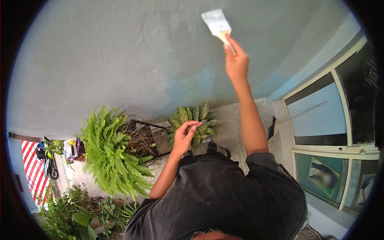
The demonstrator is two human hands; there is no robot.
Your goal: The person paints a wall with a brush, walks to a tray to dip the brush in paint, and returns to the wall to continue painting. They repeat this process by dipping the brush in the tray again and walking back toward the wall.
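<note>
A: Where is the paintbrush [216,23] sitting?
B: At twelve o'clock, against the wall [120,60]; the right hand [237,64] is gripping its handle.
A: And the left hand [184,138]?
B: Hanging loosely curled, holding nothing, by the variegated plant [198,120] at six o'clock.

At twelve o'clock we see the wall [120,60], matt plaster with a faintly uneven, trowelled surface. The paintbrush [216,23] in the right hand [237,64] shows pale, paint-coated bristles and a light wooden handle. At three o'clock, the window panes [316,112] are glossy glass. At six o'clock, the shirt [224,196] is dull, dusty cloth.
</note>
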